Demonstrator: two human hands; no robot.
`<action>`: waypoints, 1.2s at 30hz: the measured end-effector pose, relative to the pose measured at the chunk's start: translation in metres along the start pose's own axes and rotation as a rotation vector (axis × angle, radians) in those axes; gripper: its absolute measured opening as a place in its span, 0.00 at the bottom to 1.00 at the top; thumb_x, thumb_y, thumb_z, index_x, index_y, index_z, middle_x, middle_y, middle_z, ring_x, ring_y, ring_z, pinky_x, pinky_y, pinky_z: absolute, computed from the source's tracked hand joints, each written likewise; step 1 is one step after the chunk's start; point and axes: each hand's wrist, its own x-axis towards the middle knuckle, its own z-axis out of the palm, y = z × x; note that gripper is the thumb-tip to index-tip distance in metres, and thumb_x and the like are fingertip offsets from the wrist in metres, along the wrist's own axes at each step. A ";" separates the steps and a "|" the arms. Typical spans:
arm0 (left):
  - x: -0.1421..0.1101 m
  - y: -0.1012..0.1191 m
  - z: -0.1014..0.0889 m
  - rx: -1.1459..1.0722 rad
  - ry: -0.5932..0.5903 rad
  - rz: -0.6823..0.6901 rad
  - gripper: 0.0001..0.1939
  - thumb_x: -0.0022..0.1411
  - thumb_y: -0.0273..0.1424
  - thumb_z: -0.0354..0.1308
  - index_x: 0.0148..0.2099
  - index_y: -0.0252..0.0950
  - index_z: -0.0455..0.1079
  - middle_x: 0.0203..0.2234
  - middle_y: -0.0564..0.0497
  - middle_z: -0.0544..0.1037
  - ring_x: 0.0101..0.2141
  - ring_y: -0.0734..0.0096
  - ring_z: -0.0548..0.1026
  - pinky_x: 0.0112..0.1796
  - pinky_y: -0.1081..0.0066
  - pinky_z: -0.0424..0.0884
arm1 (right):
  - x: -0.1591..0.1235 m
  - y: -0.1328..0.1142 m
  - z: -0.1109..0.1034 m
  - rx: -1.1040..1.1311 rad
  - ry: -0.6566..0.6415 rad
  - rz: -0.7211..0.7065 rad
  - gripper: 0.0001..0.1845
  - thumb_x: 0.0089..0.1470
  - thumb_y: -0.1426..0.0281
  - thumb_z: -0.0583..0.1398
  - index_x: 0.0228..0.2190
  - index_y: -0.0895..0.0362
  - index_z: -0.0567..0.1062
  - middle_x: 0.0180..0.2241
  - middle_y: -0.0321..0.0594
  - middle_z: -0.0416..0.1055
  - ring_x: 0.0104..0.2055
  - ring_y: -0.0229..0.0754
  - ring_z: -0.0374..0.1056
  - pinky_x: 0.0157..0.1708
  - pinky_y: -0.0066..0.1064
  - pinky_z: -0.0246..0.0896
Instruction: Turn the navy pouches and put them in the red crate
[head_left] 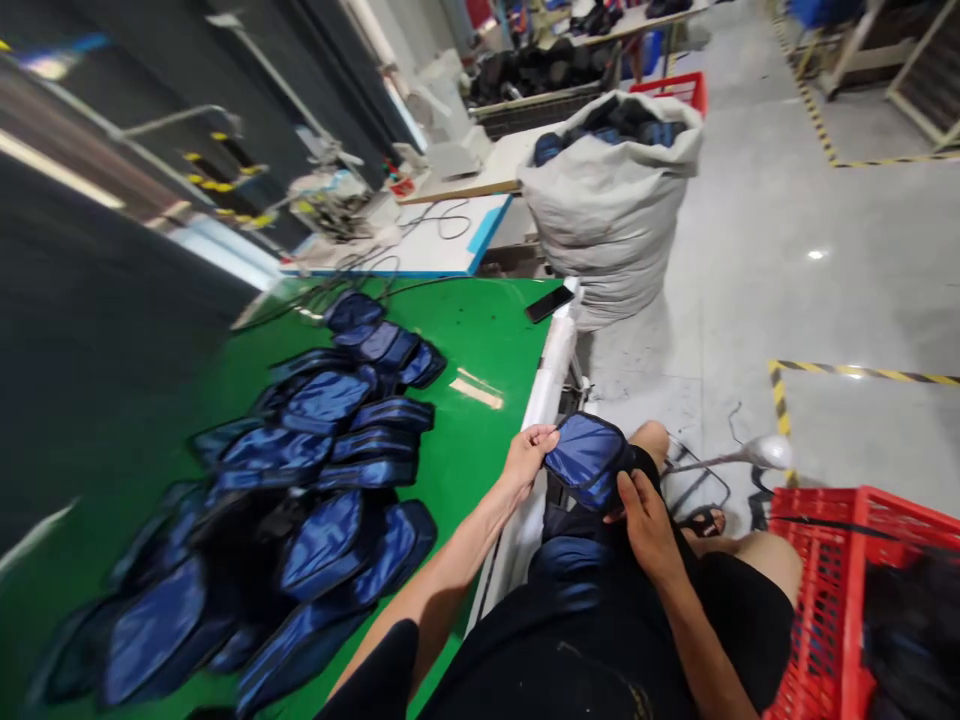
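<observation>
My left hand pinches the left edge of a small blue satin pouch piece with black trim, held above my lap beside the table edge. My right hand grips the same piece from its lower right side, fingers curled around it. More blue pieces lie stacked on my lap below it. A large heap of similar blue pouches is spread over the green table to the left of my hands.
A black phone lies at the table's far corner. A big grey sack filled with dark blue items stands on the floor beyond. A red plastic crate sits at my right. White worktables with cables stand further back.
</observation>
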 end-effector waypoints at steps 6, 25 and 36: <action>-0.037 -0.016 0.066 0.405 -0.225 0.163 0.25 0.61 0.54 0.70 0.47 0.39 0.78 0.32 0.52 0.76 0.35 0.65 0.75 0.39 0.66 0.73 | -0.007 -0.007 -0.036 -0.289 0.330 -0.134 0.29 0.69 0.39 0.53 0.39 0.51 0.75 0.40 0.47 0.80 0.45 0.55 0.75 0.47 0.43 0.68; -0.087 0.014 0.116 0.617 -0.720 0.339 0.13 0.77 0.42 0.56 0.44 0.43 0.78 0.39 0.47 0.85 0.42 0.57 0.82 0.47 0.60 0.78 | -0.040 0.052 -0.165 -0.603 0.575 -0.052 0.27 0.68 0.41 0.53 0.33 0.50 0.71 0.30 0.39 0.71 0.37 0.50 0.70 0.42 0.39 0.63; -0.140 0.022 0.182 0.333 -1.184 0.467 0.15 0.77 0.38 0.58 0.61 0.41 0.72 0.59 0.39 0.82 0.56 0.54 0.82 0.59 0.56 0.79 | -0.108 -0.005 -0.125 -0.448 1.296 -0.060 0.34 0.68 0.42 0.59 0.51 0.60 0.79 0.42 0.57 0.81 0.45 0.62 0.78 0.44 0.43 0.70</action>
